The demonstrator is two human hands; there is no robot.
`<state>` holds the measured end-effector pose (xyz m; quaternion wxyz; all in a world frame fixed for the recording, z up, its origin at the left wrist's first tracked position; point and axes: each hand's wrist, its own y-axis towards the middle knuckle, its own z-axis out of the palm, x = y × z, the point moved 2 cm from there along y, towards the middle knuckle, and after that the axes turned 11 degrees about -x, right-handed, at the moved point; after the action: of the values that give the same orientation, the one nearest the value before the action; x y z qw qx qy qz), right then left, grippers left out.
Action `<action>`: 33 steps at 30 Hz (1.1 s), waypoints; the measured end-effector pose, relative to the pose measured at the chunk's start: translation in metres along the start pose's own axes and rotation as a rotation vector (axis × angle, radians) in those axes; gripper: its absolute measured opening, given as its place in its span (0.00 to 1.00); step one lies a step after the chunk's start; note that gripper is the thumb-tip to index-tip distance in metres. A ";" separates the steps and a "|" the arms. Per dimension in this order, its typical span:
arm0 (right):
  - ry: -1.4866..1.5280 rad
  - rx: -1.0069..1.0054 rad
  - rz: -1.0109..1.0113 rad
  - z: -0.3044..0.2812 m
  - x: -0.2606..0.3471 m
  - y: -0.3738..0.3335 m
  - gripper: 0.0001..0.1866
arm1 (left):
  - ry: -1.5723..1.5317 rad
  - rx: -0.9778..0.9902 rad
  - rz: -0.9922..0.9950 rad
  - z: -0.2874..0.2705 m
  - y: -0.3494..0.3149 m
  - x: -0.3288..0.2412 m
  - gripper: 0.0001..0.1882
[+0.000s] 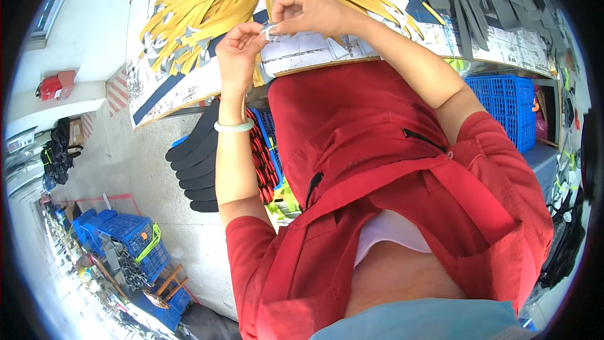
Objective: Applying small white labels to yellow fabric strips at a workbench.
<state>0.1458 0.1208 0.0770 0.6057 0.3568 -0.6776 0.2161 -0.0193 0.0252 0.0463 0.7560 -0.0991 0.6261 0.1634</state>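
Above bench (189, 82): both hands met over yellow strips (207, 0).
Left hand (238, 47): fingers pinched on small pale piece (270, 30).
Right hand (308, 9): fingertips pinched the same piece.

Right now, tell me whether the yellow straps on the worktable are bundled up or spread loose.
Spread loose. The yellow straps fan out in overlapping strips across the worktable, beyond both hands, with no tie visible.

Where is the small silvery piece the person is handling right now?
In the head view, top centre: the small silvery piece is pinched between the left hand and right hand, above the pile of yellow straps.
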 end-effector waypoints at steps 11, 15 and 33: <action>-0.508 -0.565 -0.485 0.006 -0.039 -0.017 0.09 | 0.100 -0.146 0.189 0.028 -0.017 0.012 0.13; -0.304 -0.404 -0.465 0.014 -0.028 -0.022 0.08 | 0.487 0.026 0.308 0.008 -0.007 -0.014 0.10; -0.070 -0.552 0.189 -0.052 -0.043 -0.080 0.11 | 0.784 -0.816 0.539 -0.103 -0.037 -0.025 0.18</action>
<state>0.2409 0.1163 0.0327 0.6334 0.1207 -0.7614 0.0667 -0.1039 -0.0490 0.0487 0.3033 -0.2708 0.7471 0.5259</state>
